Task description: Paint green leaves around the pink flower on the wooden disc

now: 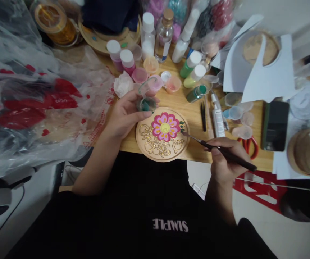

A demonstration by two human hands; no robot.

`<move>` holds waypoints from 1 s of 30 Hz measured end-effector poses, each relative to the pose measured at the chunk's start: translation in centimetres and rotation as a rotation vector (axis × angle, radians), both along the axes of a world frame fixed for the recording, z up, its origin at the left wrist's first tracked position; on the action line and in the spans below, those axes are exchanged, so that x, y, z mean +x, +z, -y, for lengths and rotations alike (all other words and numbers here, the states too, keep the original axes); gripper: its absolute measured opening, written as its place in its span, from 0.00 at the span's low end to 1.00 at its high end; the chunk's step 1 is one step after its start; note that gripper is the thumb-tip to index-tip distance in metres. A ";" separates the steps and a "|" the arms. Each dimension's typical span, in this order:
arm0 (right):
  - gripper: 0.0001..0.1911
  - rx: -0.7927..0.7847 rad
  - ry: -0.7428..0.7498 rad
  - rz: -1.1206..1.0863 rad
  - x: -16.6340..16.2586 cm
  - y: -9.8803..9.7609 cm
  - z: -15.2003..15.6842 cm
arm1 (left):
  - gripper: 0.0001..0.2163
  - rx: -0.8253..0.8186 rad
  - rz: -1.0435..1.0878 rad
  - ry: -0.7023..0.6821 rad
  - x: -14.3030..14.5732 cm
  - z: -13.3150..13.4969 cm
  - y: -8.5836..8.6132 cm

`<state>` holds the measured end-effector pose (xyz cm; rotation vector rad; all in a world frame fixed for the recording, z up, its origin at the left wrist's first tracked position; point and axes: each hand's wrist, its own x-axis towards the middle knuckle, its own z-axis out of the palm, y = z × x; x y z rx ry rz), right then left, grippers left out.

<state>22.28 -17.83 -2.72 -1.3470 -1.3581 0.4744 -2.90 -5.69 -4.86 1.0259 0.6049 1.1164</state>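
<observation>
A round wooden disc (146,142) lies at the table's near edge, with gold outlines and a pink flower with a yellow centre (165,126) painted on it. My left hand (125,113) is closed round a small cup of dark green paint (146,104), just up-left of the disc. My right hand (226,160) pinches a thin dark brush (219,149). The brush tip touches a small green leaf at the disc's right side (182,131).
Paint bottles (128,61) and small paint cups (173,83) crowd the back of the wooden table (192,108). Tweezers (203,115), a glue tube (218,120), red scissors (250,145) and a phone (275,126) lie right. Plastic bags (36,97) cover the left. White paper (268,72) lies far right.
</observation>
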 end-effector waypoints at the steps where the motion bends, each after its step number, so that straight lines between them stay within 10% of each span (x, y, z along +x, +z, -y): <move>1: 0.03 0.002 0.007 -0.003 0.0 0.0 0.0 | 0.17 0.003 0.005 0.000 0.0 0.0 0.0; 30: 0.03 -0.037 0.002 0.005 -0.1 0.6 -0.1 | 0.18 -0.099 -0.038 0.027 0.2 0.2 0.5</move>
